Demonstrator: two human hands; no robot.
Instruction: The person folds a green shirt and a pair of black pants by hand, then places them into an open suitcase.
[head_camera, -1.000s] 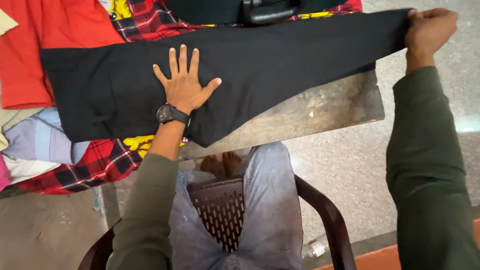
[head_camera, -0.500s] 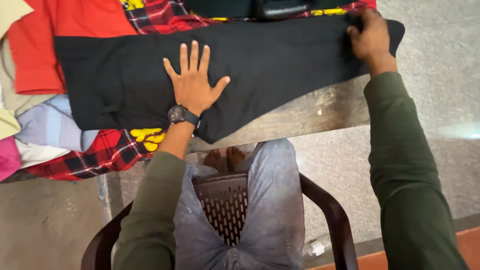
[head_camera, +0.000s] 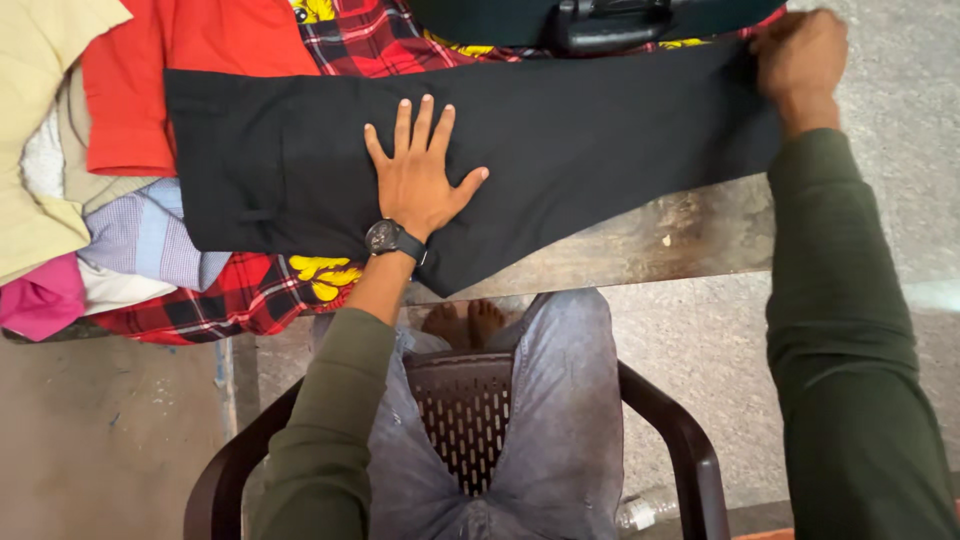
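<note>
1. Pressing flat with fingers spread and released, the left hand (head_camera: 420, 180) rests palm-down on the middle of the black trousers (head_camera: 560, 130).
2. The trousers lie stretched across the surface (head_camera: 640, 240), over a red plaid cloth (head_camera: 230, 300).
3. The right hand (head_camera: 800, 55) has its fingers clenched on the trousers' far right end.
4. A red garment (head_camera: 140, 90) and a cream one (head_camera: 40, 150) lie at the left.
</note>
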